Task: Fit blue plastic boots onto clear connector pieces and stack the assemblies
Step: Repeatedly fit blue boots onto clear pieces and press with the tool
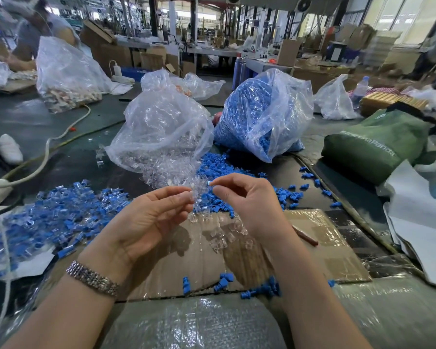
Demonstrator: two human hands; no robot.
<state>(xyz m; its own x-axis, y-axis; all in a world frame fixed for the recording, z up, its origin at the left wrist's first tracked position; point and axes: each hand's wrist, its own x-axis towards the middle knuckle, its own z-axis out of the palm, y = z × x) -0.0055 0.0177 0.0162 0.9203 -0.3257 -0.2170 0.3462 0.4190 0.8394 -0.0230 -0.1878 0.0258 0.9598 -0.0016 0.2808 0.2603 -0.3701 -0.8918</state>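
Note:
My left hand [149, 217] pinches a clear connector piece [189, 197] between thumb and fingertips, palm up. Close beside it, my right hand [247, 200] pinches a small blue boot [209, 183] at its fingertips, just right of the clear piece. Loose clear connectors [222, 235] lie on the cardboard [312, 248] under my hands. More clear pieces spill from an open clear bag [159, 132]. Blue boots [219, 162] spill from a second bag [262, 114] behind. A heap of finished blue-and-clear assemblies [61, 212] lies at the left.
A green bag [378, 144] sits at the right, with white paper [418, 227] in front of it. A white cable [43, 157] runs across the left side. Several blue boots [259, 289] lie near the cardboard's front edge. Another person [35, 28] works at the far left.

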